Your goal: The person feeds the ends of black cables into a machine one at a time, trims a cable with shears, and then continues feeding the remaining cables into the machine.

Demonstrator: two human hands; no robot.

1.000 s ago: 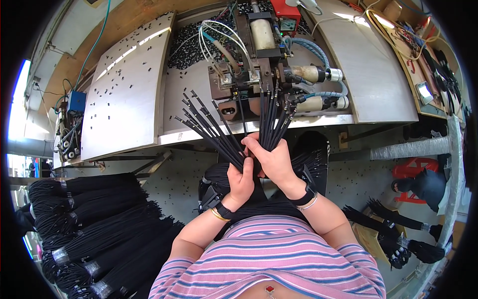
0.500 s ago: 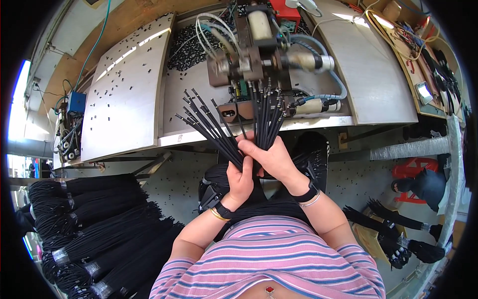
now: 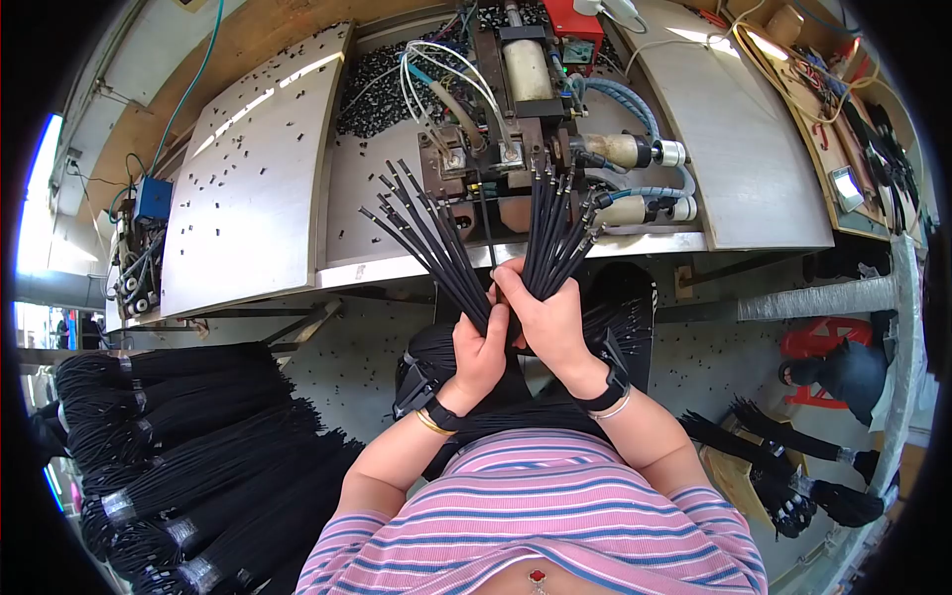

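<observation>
— How do those cords handle?

— I judge them light, springy and slick. My left hand (image 3: pixel 483 347) is clamped on one fanned bundle of black cords (image 3: pixel 426 238), my right hand (image 3: pixel 548 319) on the other bundle (image 3: pixel 551 233), below the metal-tipped ends, before the machine (image 3: pixel 526 119).

— Any labels?

— A red box (image 3: pixel 571 20) up top; a small grey screen (image 3: pixel 849 186) at right.

Bare forearms. Striped top (image 3: pixel 555 516), pink with blue and white bands. Black band and thin bangle at each wrist: left (image 3: pixel 436 416), right (image 3: pixel 607 395).
</observation>
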